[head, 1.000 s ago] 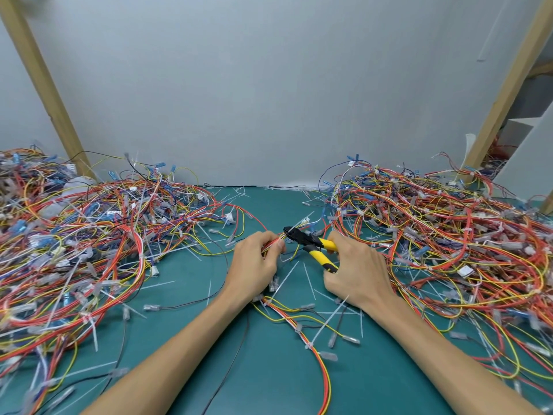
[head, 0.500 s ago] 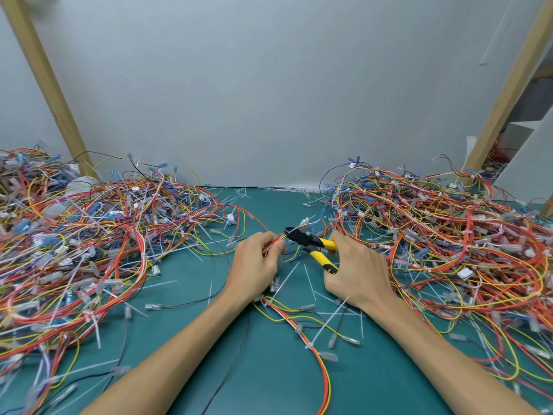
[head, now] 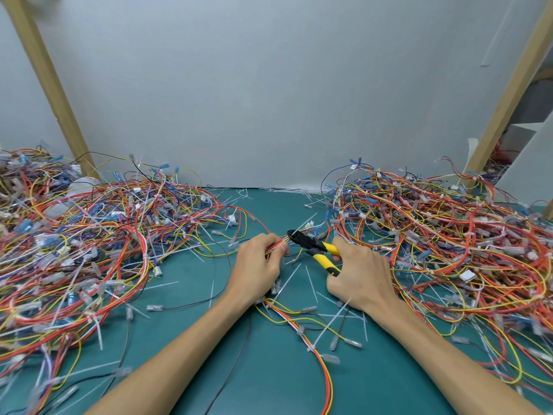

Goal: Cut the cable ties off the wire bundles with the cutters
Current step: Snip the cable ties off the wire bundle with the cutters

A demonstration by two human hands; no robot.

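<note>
My left hand [head: 258,266] grips a small bundle of red, orange and yellow wires [head: 317,339] that trails down toward me over the green mat. My right hand [head: 357,272] holds the yellow-handled cutters [head: 314,247]; their black jaws point left and touch the wires right beside my left thumb. Whether a cable tie sits between the jaws is too small to tell.
A big heap of tangled wires [head: 89,244] fills the left of the green mat [head: 269,390], another heap [head: 454,244] fills the right. Cut white cable ties [head: 311,284] and loose connectors lie scattered between my arms. Wooden posts [head: 45,82] lean against the grey wall.
Almost nothing: both hands hold the same place, with the cutter jaws staying at the wires by my left thumb.
</note>
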